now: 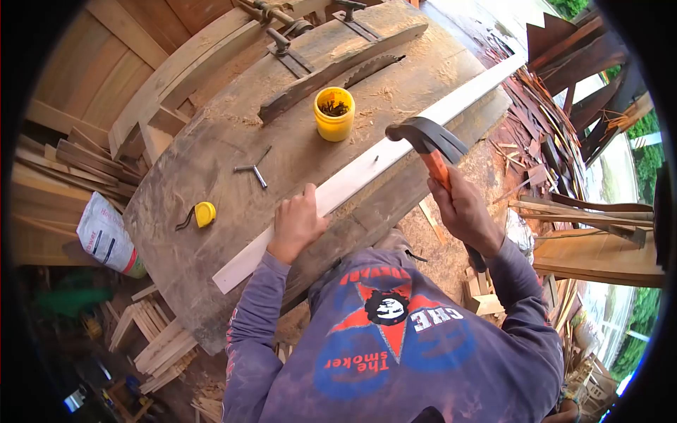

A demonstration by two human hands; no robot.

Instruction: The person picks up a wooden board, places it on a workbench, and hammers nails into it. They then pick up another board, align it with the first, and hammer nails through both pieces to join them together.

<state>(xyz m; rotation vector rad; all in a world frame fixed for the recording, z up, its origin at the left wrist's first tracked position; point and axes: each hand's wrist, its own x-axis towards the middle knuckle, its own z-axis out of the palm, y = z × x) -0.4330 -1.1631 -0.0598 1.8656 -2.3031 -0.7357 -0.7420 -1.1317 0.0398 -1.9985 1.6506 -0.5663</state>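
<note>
A long pale wooden strip (345, 185) lies slantwise across the worn table. My left hand (300, 222) grips it near its lower end, fingers bent over the wood. In my right hand (469, 211) is a claw hammer (438, 166) with an orange and black handle, its fingers wrapped round the grip. The dark hammer head hangs over the strip in this view. A small nail (376, 159) stands up from the strip, just left of the hammer head. Beyond the strip is a yellow tub (333, 127) holding many small dark pieces.
On the table (211, 155) are a yellow tape measure (204, 213) and small metal rods (254, 173). A toothed saw blade (374, 69) sticks up beside a clamped wooden fence (338, 68). Wood offcuts (159, 335) and a white sack (106, 233) stand at the left.
</note>
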